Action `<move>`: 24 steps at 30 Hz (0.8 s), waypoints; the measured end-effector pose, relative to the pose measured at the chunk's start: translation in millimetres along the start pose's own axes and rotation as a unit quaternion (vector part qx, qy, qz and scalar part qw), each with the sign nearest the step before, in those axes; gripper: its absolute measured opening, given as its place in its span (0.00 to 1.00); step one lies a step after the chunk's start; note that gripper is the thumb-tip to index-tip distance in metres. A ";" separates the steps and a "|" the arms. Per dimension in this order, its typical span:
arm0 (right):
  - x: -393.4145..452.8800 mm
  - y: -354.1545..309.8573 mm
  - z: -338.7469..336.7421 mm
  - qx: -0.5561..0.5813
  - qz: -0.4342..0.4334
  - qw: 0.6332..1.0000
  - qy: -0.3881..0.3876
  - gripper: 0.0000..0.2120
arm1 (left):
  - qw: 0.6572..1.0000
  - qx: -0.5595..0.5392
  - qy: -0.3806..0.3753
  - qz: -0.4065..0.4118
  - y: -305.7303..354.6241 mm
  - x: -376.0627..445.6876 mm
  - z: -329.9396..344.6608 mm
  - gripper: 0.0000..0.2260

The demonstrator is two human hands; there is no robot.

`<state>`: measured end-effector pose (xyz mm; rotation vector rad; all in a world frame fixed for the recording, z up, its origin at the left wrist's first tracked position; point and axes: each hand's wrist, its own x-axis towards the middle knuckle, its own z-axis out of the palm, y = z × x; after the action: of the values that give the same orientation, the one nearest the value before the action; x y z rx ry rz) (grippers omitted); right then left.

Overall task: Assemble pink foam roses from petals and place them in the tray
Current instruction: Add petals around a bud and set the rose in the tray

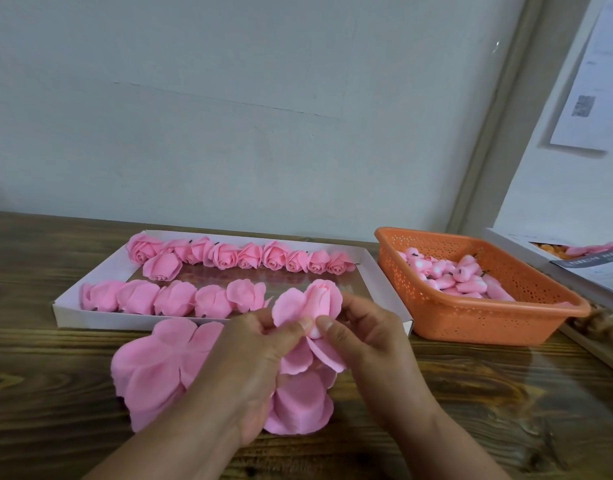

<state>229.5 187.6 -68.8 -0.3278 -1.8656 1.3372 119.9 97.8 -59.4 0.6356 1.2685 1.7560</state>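
A half-formed rose (317, 306) is pinched by left hand (260, 355) and right hand (364, 337) fingers at the tray (101, 315) near edge; basket (478, 317) at 2 o'clock, loose petals (159, 368) at 8.

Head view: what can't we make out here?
- Base of the half-built rose: covered by the fingers of the left hand and right hand.
- Petal sheets on the table: count unclear, overlapped and behind the left hand.
- Box beyond the orange basket: cut by the right edge.
- Wall paper: print blurred.
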 end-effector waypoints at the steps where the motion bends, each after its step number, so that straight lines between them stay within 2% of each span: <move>1: -0.4 -0.1 1.3 0.004 0.004 1.000 0.002 0.11 | 1.000 -0.001 0.004 -0.003 0.1 0.1 0.2 0.06; 5: -1.2 1.3 6.4 0.050 0.032 0.998 0.008 0.11 | 0.998 -0.004 0.060 -0.014 -0.7 1.8 -0.3 0.08; 10: -0.5 3.8 5.2 0.078 0.040 0.996 -0.023 0.12 | 0.975 -0.163 0.075 -0.130 8.2 -4.7 2.3 0.06; 14: 0.1 1.2 -1.0 0.053 0.042 0.994 -0.081 0.11 | 0.990 -0.098 0.022 -0.096 6.3 -5.2 -1.6 0.08; 18: 1.4 -2.7 -10.0 0.001 0.043 0.992 -0.123 0.09 | 0.999 0.021 0.021 -0.042 2.0 -1.7 -4.8 0.07; 21: 1.8 -2.8 -12.4 -0.008 0.047 0.992 -0.116 0.08 | 0.998 0.029 -0.018 -0.055 3.3 -1.9 -3.3 0.10; 24: 2.6 -1.0 -12.7 -0.012 0.045 0.996 -0.076 0.09 | 0.998 0.036 -0.031 -0.029 1.8 -2.5 -1.2 0.11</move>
<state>237.2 197.4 -65.2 -0.3338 -2.0153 1.4353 119.6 94.9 -58.0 0.6834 1.3003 1.6379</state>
